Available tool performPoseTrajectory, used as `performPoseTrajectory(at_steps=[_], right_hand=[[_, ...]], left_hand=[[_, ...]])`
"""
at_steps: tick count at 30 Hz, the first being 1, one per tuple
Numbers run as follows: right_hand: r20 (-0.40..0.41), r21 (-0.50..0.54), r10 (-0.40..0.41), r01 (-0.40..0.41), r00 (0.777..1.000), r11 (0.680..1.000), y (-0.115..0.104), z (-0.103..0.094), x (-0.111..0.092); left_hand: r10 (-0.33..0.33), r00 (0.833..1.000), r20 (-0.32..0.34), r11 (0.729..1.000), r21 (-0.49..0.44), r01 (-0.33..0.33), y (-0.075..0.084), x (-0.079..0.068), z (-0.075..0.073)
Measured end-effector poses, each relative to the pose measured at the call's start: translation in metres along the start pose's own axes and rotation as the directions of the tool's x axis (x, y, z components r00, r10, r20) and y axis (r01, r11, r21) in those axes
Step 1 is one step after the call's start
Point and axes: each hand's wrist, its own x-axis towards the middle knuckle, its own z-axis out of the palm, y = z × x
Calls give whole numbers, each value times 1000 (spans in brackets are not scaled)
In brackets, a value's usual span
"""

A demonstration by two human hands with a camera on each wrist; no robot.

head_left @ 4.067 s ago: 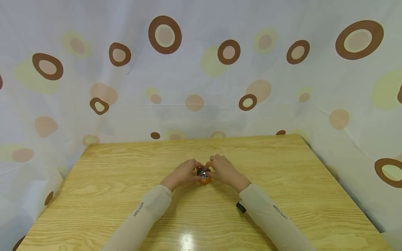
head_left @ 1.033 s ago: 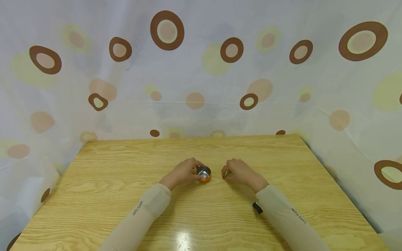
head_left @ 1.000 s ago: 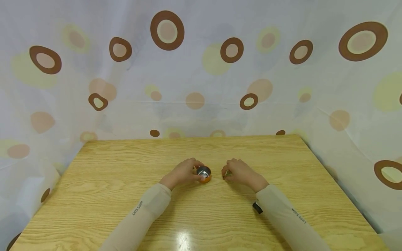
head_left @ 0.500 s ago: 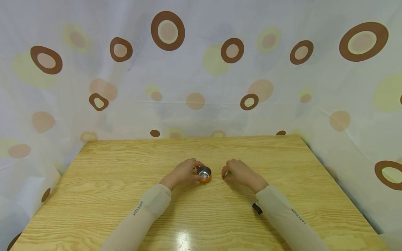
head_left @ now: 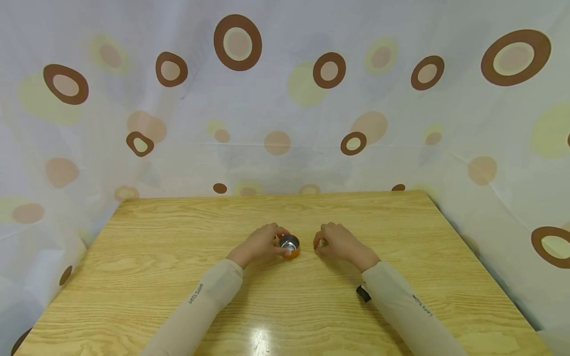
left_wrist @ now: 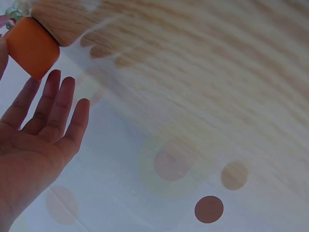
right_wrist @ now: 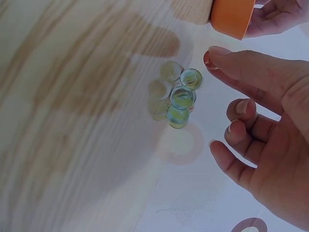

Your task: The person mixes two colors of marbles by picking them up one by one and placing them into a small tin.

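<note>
My left hand (head_left: 260, 243) holds a small orange bowl (head_left: 295, 254) with a shiny metal inside, upright on the table. In the left wrist view the orange wall (left_wrist: 34, 47) shows at the top left, its inside hidden. Right of the bowl, my right hand (head_left: 340, 243) is low over the table. In the right wrist view its thumb and forefinger pinch a small reddish-brown round thing, seemingly a marble (right_wrist: 207, 60). Its other fingers are loosely bent. Beside them several clear glass marbles (right_wrist: 183, 98) with green and yellow streaks lie together on the tabletop.
The wooden table (head_left: 213, 222) has a glossy top that mirrors the marbles. A pale curtain (head_left: 276, 99) with brown rings hangs behind it and at both sides. A black strap piece (head_left: 363, 293) shows at my right sleeve (head_left: 396, 291).
About four seconds ago my right fingers were at the bowl's rim; since then they have moved right, to the marbles. During the last second both hands have stayed almost still.
</note>
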Motion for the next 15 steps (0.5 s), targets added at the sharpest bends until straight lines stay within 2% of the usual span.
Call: performPoseTrajectory(at_steps=[15], right_hand=[[-49,8,-21,22,999,1000,-2,-2,-1]], left_hand=[[-6,1000,6,1000,4,6,4,-1,-2]])
